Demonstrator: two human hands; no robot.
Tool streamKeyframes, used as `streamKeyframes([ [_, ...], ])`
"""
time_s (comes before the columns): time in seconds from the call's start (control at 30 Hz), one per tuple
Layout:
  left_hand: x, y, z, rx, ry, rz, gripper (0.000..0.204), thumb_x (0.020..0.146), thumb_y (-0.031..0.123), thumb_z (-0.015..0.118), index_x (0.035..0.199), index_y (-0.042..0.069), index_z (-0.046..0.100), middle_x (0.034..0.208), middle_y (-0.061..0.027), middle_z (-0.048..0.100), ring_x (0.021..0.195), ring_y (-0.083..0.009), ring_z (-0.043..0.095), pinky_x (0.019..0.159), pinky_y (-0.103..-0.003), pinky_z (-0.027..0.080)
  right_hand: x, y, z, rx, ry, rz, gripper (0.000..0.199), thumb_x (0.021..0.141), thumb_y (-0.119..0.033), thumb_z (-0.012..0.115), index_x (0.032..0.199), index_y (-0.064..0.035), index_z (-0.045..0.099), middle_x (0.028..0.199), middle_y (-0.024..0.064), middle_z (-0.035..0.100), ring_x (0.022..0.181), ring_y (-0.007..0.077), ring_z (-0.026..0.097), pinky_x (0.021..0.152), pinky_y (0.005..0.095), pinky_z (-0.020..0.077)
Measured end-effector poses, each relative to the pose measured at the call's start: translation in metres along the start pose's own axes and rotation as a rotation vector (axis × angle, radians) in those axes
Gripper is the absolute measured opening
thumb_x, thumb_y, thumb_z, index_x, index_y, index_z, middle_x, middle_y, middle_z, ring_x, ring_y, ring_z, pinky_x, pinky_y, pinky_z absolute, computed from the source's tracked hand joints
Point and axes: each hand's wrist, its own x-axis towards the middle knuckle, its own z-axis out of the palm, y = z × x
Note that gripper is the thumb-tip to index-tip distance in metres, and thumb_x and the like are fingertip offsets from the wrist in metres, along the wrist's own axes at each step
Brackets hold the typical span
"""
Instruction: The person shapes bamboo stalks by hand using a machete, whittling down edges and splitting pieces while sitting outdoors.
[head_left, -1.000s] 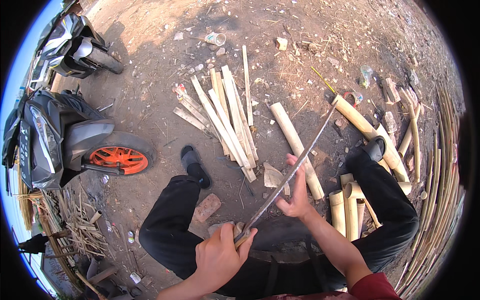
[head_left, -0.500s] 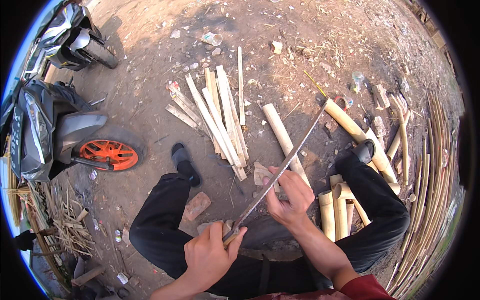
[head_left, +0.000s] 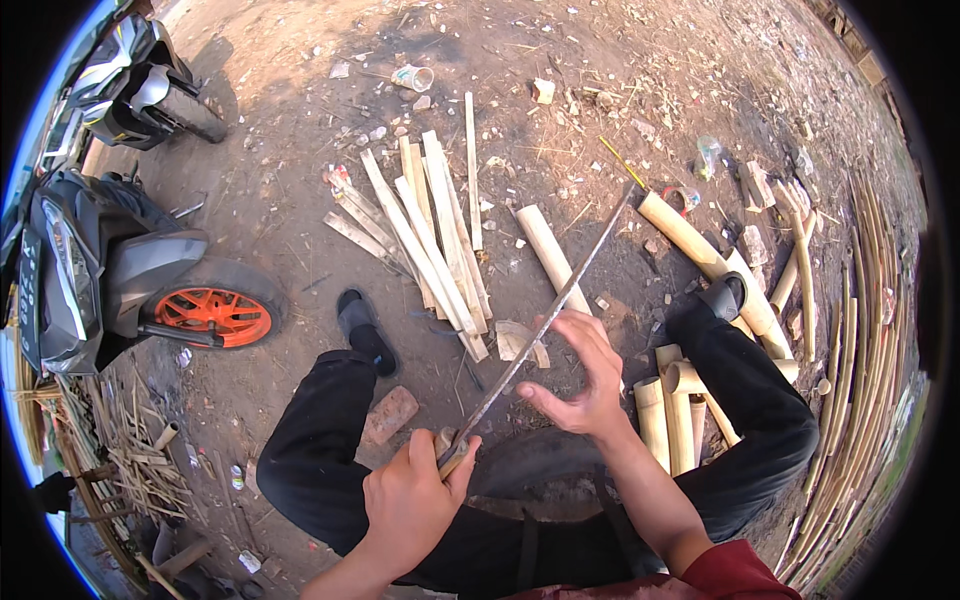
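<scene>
While gripped by left hand (head_left: 410, 500), long blade (head_left: 545, 325).

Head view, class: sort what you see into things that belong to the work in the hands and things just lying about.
In use:
left hand
long blade
right hand

Lying about:
split bamboo slats
bamboo tubes
brick
scooter
cup
</scene>
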Motion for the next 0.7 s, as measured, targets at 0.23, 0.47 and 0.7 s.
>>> streamKeyframes([
  [0.23,0.012,0.004,-0.014,0.113,0.003,0.023,0.042,0.091,0.04,0.079,0.082,0.006,0.055,0.056,-0.0125,0.061,0.044,-0.034,0.063,0.041,-0.043,0.051,-0.227,0.262,-0.016,-0.814,-0.612,1.244,0.12,0.067,-0.044,0.094,0.156,-0.0018,0.026,0.153,0.0256,0.045,0.135,0.0479,0.052,0.113,0.051,0.0442],
  [0.47,0.011,0.023,-0.012,0.032,-0.021,-0.032,0.038,0.09,0.035,0.079,0.089,0.005,0.057,0.06,-0.0146,0.064,0.049,-0.036,0.066,0.044,-0.045,0.053,-0.202,0.238,0.001,-0.334,-0.624,1.306,0.072,0.066,-0.027,0.087,0.129,-0.0035,0.061,0.118,0.0193,0.073,0.104,0.032,0.073,0.087,0.0419,0.0585],
  [0.7,0.017,0.01,-0.016,0.007,-0.08,0.043,0.03,0.082,0.021,0.08,0.1,0.006,0.061,0.069,-0.0176,0.069,0.065,-0.0402,0.072,0.059,-0.051,0.058,-0.097,0.087,-0.048,0.432,-0.003,1.054,0.066,0.064,-0.01,0.083,0.125,-0.0016,0.058,0.106,0.0084,0.069,0.094,0.0194,0.069,0.08,0.0374,0.0568],
])
